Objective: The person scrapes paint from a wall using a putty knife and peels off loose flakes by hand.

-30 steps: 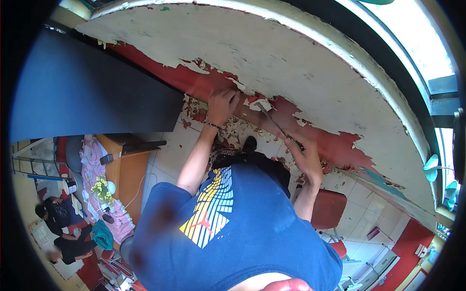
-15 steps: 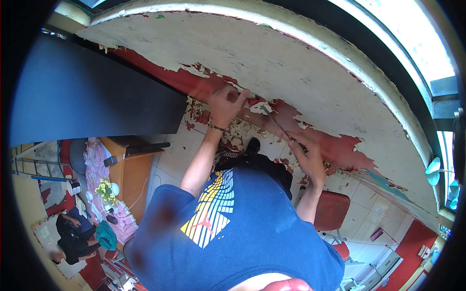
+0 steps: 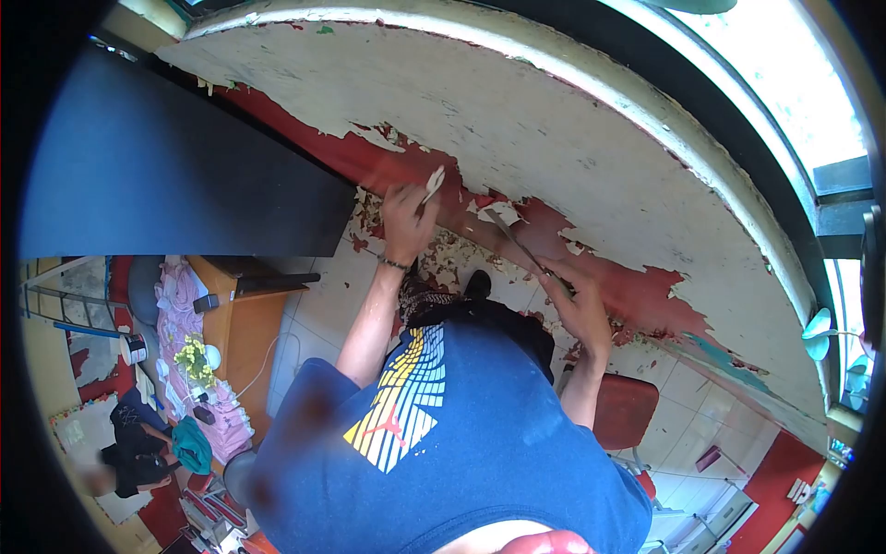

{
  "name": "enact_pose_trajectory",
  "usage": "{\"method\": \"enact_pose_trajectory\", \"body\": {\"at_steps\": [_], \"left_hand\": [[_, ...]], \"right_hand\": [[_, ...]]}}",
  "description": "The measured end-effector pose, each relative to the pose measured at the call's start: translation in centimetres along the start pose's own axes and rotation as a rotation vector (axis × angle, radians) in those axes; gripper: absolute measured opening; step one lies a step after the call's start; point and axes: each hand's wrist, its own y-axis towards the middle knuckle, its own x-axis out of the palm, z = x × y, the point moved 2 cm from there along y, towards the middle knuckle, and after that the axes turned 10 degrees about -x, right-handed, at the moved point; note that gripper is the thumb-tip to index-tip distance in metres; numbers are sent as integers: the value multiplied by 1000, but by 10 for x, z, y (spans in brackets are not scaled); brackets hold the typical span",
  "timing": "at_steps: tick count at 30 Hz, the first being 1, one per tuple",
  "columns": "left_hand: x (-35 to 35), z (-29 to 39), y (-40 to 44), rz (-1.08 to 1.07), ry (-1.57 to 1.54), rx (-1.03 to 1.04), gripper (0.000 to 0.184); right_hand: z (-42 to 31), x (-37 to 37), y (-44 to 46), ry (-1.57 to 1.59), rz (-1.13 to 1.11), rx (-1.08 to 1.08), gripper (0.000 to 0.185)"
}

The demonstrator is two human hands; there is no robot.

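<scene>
My left hand [image 3: 407,223], with a beaded bracelet at the wrist, is closed on a pale paint flake [image 3: 434,183] that sticks up from the fingers. It is just off the bared red strip of the wall [image 3: 355,159]. My right hand [image 3: 580,309] grips a narrow metal scraper [image 3: 519,243]; its handle is mostly hidden in the fist. The blade points up and left, its tip at or very near a loose white edge of paint [image 3: 504,213]; contact I cannot tell. White paint [image 3: 572,120] covers the upper wall, ragged along the red.
Paint chips litter the tiled floor [image 3: 452,254] near a black shoe [image 3: 477,284]. A dark panel [image 3: 185,175] stands left, above a wooden desk [image 3: 235,323] with a pink cloth. A red chair [image 3: 626,403] is behind on the right. Another person [image 3: 138,443] sits at far left.
My left hand has drawn back from the wall, down and left, with the paint flake now showing in its fingers. The scraper in my right hand has shifted slightly left and down.
</scene>
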Motion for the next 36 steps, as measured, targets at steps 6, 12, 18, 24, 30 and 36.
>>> {"method": "enact_pose_trajectory", "body": {"at_steps": [6, 12, 18, 24, 30, 36], "left_hand": [[-25, -46, -26, -217, 304, -444, 21], [12, -48, -19, -323, 327, -418, 35], [36, -4, 15, -324, 324, -238, 33], [39, -19, 13, -151, 265, 72, 20], [22, -29, 5, -150, 293, 92, 17], [7, -69, -8, -132, 355, -86, 12]], "right_hand": [[15, -10, -7, -59, 55, 1, 30], [4, -3, 7, -75, -13, -45, 30], [-3, 0, 13, -64, -24, -79, 30], [2, 4, 8, -80, -19, -25, 30], [-11, 3, 7, -1, -43, 156, 30], [14, -12, -12, -102, 99, -33, 30]]}}
